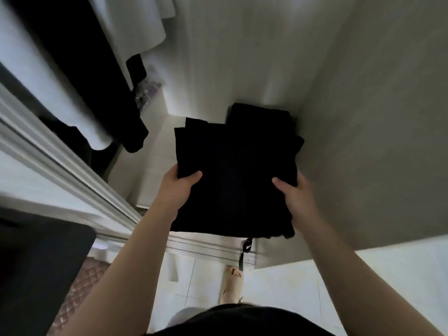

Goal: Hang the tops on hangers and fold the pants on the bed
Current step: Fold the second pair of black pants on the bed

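The left hand [179, 187] and the right hand [294, 192] hold the folded black fabric pants [232, 180] by two sides inside the pale wardrobe [363, 117], each grip pinching them, thumb on top.

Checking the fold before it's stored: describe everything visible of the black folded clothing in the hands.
The black folded clothing is a matte, soft-looking fabric bundle, folded in several layers whose edges fan out at the far end. It is held flat: the left hand and right hand grip its sides, thumbs on top. A black strap dangles below its near edge.
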Available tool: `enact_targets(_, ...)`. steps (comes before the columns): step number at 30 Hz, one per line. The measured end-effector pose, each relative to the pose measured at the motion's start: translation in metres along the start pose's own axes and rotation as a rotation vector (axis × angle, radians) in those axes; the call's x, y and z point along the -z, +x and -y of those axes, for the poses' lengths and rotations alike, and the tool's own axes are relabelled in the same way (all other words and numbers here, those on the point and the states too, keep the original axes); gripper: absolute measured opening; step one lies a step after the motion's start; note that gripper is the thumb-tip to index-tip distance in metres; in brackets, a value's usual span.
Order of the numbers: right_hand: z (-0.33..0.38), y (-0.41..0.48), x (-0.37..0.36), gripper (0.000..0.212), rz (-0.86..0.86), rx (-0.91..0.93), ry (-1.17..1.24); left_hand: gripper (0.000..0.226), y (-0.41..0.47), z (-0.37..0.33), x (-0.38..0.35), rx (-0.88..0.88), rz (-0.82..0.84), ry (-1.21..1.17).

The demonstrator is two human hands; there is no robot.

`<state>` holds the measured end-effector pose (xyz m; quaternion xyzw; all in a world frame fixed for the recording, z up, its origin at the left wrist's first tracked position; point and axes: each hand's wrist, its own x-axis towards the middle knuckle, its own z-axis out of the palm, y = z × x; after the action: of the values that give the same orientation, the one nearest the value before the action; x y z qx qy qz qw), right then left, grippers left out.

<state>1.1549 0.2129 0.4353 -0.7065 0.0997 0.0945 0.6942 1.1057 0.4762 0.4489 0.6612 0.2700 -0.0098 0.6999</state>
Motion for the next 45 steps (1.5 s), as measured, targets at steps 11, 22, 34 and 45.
enact_targets(11,-0.006,0.093,-0.011,0.030,-0.301,0.010,0.014,0.035,0.117,-0.019,-0.051,0.043,0.078,0.089)
enact_targets(22,0.015,0.215,0.007,0.032,-0.491,-0.053,-0.147,0.036,0.259,-0.029,-0.129,0.063,0.207,0.126)
enact_targets(34,-0.053,0.342,-0.026,0.062,-0.148,0.009,-1.277,0.063,0.364,0.029,-0.204,-0.494,0.087,1.176)
enact_targets(45,-0.127,0.396,-0.029,0.068,-0.326,0.111,-1.401,0.066,0.427,0.095,-0.226,-0.508,0.028,1.090)
